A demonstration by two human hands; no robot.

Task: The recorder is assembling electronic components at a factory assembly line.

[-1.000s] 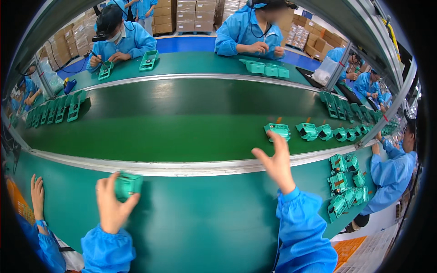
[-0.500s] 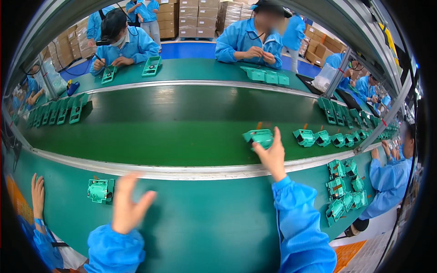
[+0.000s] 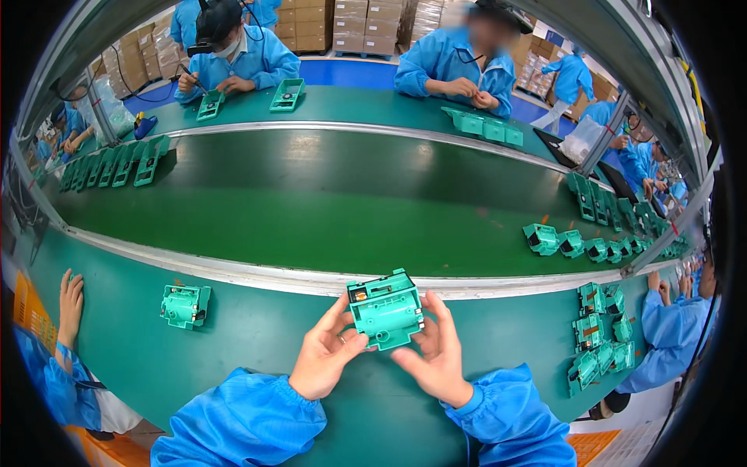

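A green plastic housing (image 3: 387,315) with moulded ribs and small metal contacts is held above the near table edge, tilted, its open hollow side partly visible. My left hand (image 3: 323,354) is closed on its left side, thumb at the lower corner. My right hand (image 3: 436,354) is at its right side, thumb by the bottom edge and fingers curved along the edge; some fingertips are hidden behind it. Another green housing (image 3: 185,306) rests on the table at left.
Several housings (image 3: 589,331) are grouped on the table at right. A row of housings (image 3: 572,244) stands on the green conveyor (image 3: 311,210), beyond a white metal rail (image 3: 233,272). A co-worker's hand (image 3: 71,305) lies at far left. Other people sit across the conveyor and at right.
My right hand has brought the housing from the conveyor back toward me. My left hand has moved right and taken hold of its left side. The view has shifted slightly.
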